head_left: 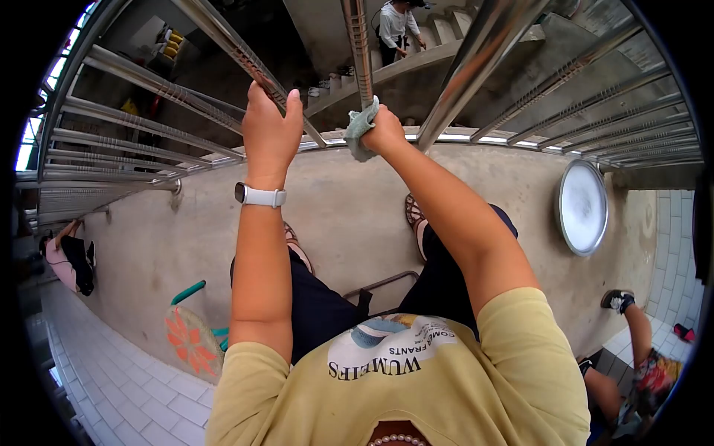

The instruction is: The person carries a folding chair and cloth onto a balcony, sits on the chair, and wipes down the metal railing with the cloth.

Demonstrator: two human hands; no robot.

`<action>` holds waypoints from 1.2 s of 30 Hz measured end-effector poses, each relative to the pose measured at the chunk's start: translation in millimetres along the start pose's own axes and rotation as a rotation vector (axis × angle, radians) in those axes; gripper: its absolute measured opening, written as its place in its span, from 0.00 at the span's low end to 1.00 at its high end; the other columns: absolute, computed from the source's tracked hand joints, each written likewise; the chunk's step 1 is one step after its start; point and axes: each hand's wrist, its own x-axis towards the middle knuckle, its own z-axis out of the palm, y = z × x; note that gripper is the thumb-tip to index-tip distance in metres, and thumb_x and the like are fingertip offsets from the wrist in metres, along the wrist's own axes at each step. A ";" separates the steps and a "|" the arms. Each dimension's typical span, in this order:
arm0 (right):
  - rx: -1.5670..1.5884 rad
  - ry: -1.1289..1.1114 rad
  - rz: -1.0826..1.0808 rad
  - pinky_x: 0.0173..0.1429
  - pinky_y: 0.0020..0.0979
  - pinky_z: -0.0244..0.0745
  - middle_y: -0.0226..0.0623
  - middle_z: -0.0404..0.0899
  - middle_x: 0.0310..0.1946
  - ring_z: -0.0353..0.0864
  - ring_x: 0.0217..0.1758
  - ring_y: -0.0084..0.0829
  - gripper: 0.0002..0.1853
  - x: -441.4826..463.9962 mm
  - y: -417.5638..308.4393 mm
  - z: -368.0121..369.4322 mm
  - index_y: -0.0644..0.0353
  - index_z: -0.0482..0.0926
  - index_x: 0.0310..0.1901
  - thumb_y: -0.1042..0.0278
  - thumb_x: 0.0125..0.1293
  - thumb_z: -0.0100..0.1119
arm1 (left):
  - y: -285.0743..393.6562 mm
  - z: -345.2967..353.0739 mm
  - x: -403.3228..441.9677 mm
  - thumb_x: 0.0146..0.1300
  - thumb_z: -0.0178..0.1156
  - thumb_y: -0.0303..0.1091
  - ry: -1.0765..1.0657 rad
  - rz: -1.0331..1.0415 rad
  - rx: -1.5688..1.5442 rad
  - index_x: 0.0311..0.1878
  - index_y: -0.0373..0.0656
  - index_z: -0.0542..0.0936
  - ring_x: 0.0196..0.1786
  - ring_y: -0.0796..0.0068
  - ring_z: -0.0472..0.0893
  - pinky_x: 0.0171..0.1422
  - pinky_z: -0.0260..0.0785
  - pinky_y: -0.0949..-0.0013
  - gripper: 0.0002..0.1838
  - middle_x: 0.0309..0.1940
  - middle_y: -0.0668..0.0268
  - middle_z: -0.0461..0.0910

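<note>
A grey-green cloth [360, 134] is wrapped about the lower part of an upright stainless steel bar [359, 56] in the railing. My right hand [384, 131] grips the cloth against this bar, its fingertips partly hidden. To the left, my left hand [272, 132] is closed round a neighbouring steel bar [236, 48], the thumb on one side and the fingers on the other, mostly out of sight. A watch with a white strap [260, 195] sits on my left wrist.
A round metal basin [582, 207] rests at the right by the railing. A stool with a flower-patterned seat [195, 340] stands left. Other people appear at far left [71, 260], lower right [639, 372], and on stairs below [396, 33]. Concrete floor [349, 223] lies between my feet and the railing.
</note>
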 end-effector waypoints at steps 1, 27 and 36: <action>0.005 0.015 0.003 0.54 0.42 0.72 0.52 0.79 0.45 0.78 0.50 0.49 0.28 0.4 0.7 0.9 0.67 0.70 0.47 0.53 0.53 0.65 | 2.4 -1.0 -0.2 0.60 0.60 0.40 -0.002 -0.003 0.014 0.45 0.35 0.71 0.35 0.60 0.79 0.42 0.71 0.63 0.18 0.33 0.57 0.80; 0.313 0.475 -0.709 0.40 0.41 0.74 0.44 0.81 0.30 0.80 0.37 0.48 0.24 -24.3 -59.9 -77.2 0.57 0.74 0.42 0.57 0.44 0.71 | 4.7 -0.5 -1.5 0.59 0.60 0.41 -0.015 0.014 0.035 0.47 0.35 0.68 0.38 0.54 0.79 0.44 0.70 0.60 0.22 0.34 0.54 0.79; 0.443 0.686 -0.919 0.40 0.40 0.75 0.42 0.80 0.34 0.80 0.38 0.47 0.28 -24.0 -64.6 -76.1 0.56 0.70 0.47 0.59 0.44 0.72 | 3.9 -0.6 -3.2 0.59 0.60 0.41 -0.014 0.025 0.033 0.48 0.35 0.67 0.39 0.53 0.80 0.45 0.70 0.59 0.22 0.35 0.53 0.79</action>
